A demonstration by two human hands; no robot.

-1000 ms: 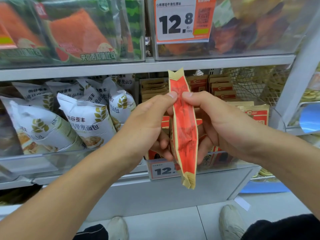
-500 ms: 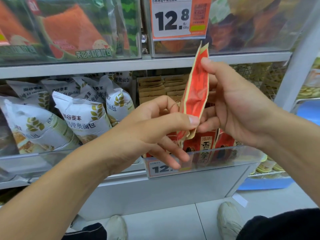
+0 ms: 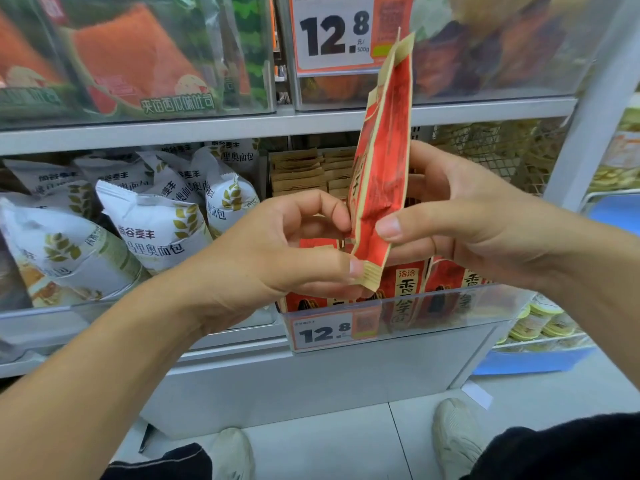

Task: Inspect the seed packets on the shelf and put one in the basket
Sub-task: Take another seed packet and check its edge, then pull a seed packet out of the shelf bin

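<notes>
– Two shelf levels are filling the view, is that right?

– Yes. A grey metal shelf (image 3: 207, 124) is running across, with clear bins above it showing watermelon-print bags (image 3: 138, 64) and a price sign (image 3: 334, 32) reading 12.8. Below, white bread bags (image 3: 152, 230) are lying piled at the left, and a clear bin (image 3: 450, 306) at the right is holding red seed packets (image 3: 408, 282) standing upright.

– What are the hands doing?

– Both are holding one red seed packet (image 3: 382, 157) edge-on in front of that bin, nearly upright, its top leaning slightly right. The left hand (image 3: 277, 247) is pinching the tan bottom seal between thumb and fingers. The right hand (image 3: 467, 216) is gripping the lower half, thumb in front, fingers curled behind.

– And beneath?

– Two pale shoes (image 3: 457, 438) are standing on light floor tiles.
</notes>
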